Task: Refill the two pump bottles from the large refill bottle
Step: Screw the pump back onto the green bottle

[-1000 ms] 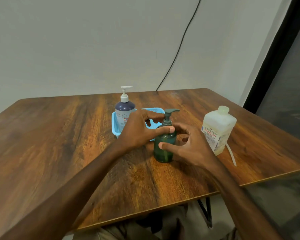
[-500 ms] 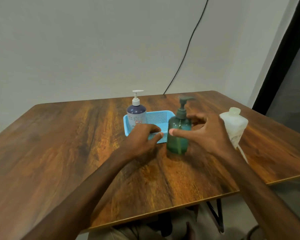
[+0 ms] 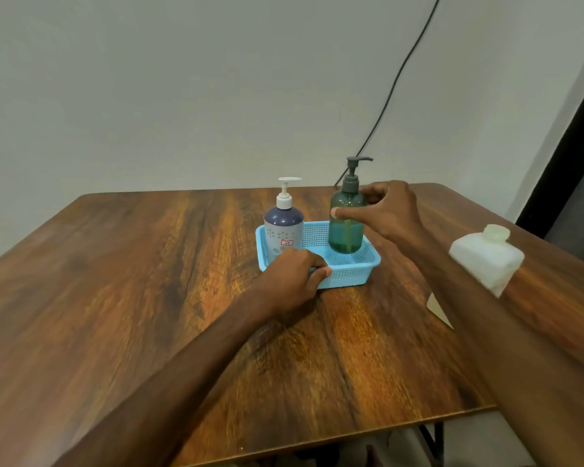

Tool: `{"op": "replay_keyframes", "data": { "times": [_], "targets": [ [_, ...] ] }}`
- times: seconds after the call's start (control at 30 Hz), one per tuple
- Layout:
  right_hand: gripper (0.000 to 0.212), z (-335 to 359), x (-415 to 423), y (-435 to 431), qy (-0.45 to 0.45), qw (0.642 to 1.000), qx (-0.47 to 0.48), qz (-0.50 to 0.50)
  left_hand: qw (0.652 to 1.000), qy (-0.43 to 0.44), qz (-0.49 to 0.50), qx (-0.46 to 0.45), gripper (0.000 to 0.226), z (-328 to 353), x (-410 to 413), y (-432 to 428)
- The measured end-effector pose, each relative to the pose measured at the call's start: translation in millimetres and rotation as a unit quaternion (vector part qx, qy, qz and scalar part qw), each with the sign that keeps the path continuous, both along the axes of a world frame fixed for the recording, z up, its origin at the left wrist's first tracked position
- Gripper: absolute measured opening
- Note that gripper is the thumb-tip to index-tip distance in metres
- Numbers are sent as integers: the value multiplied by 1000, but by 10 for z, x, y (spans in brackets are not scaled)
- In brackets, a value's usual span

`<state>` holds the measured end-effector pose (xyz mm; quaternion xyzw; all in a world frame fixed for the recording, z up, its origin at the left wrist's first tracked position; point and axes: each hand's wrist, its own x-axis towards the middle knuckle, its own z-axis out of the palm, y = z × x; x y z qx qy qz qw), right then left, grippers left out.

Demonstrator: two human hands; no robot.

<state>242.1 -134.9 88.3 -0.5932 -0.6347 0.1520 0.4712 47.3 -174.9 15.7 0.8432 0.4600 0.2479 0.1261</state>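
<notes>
Right hand (image 3: pixel 390 210) grips green pump bottle (image 3: pixel 346 227) standing in blue basket (image 3: pixel 348 279) | left hand (image 3: pixel 290 274) holds its rim | next I'd unscrew pump, fetch refill bottle (image 3: pixel 486 257)

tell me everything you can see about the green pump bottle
The green pump bottle is translucent teal-green plastic, round-shouldered, with a dark grey pump head whose spout points right and a dip tube showing inside. It is upright, in the right end of the blue basket. The right hand grips its shoulder, thumb across the front.
</notes>
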Motion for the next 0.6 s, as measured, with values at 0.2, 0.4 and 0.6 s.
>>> {"op": "replay_keyframes", "data": {
  "times": [0.2, 0.4, 0.6],
  "targets": [
    [72, -363, 6, 334, -14, 999, -50, 3, 1000, 9, -3, 16, 34, -19, 1, 28],
    [73, -431, -5, 331, -27, 999, -41, 4, 1000, 4, -2, 18, 34, -32, -8, 30],
    [74, -352, -83, 29, -34, 993, 50, -97, 1000, 3, 0, 22, 35, -45, -8, 26]
  ]
}}
